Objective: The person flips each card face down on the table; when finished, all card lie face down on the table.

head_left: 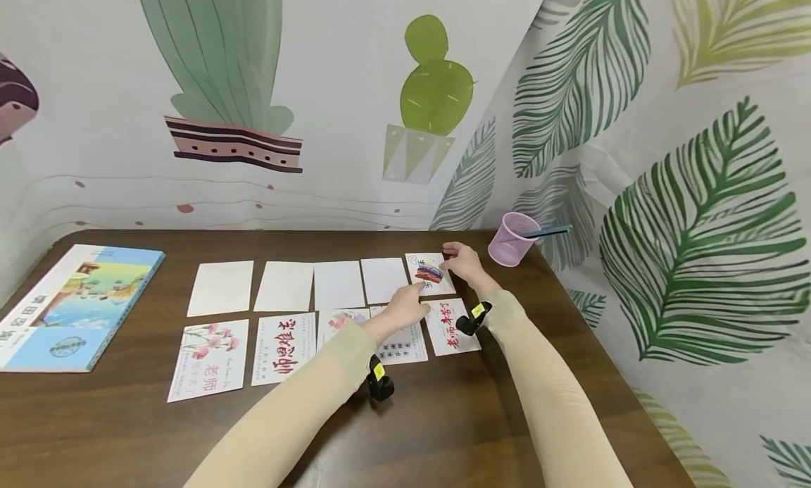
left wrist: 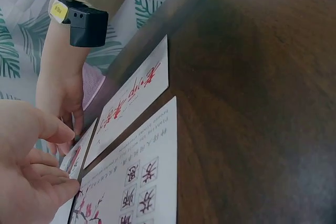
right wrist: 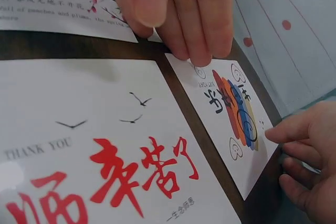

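Observation:
A white card with colourful stripes and dark lettering (head_left: 431,272) lies at the right end of the back row on the table. My left hand (head_left: 404,308) is at its near left side, fingers fairly straight and the fingertips touching the card in the right wrist view. At the card's right edge, my right hand (head_left: 465,264) rests with loosely bent fingers, one fingertip touching the edge. Just in front lies a card with red characters (right wrist: 142,177). Left of it, partly covered by my left hand in the left wrist view, is a card with boxed characters and blossoms (left wrist: 142,166).
Several plain white cards (head_left: 220,289) continue the back row leftward. Printed cards, including one with pink flowers (head_left: 209,360), form the front row. A blue picture box (head_left: 82,305) lies far left. The pink pen cup (head_left: 509,241) stands near the table's back right corner.

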